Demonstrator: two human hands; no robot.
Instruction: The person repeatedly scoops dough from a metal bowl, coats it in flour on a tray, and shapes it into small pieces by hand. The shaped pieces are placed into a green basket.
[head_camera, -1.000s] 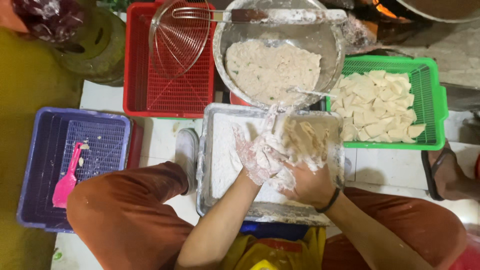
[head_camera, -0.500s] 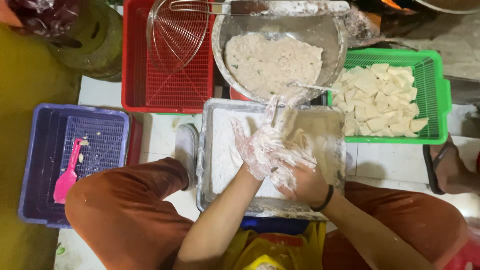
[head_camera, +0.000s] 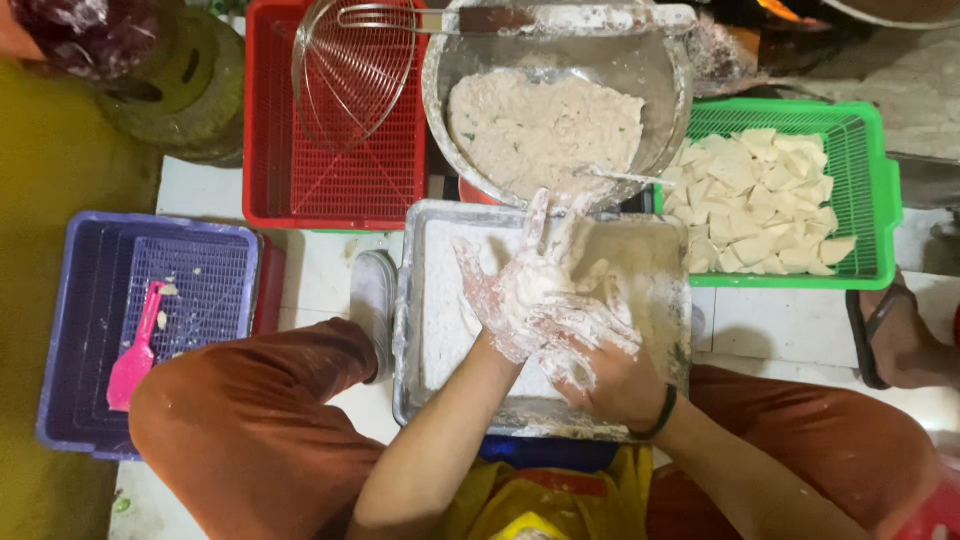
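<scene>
Head-worn camera — steep, close downward view over lap.

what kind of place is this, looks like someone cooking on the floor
Probably a home or street-food frying spot on a tiled floor. Flour-coated left hand and right hand work over a floured metal tray, beside a steel batter bowl and green basket of tofu pieces.
</scene>
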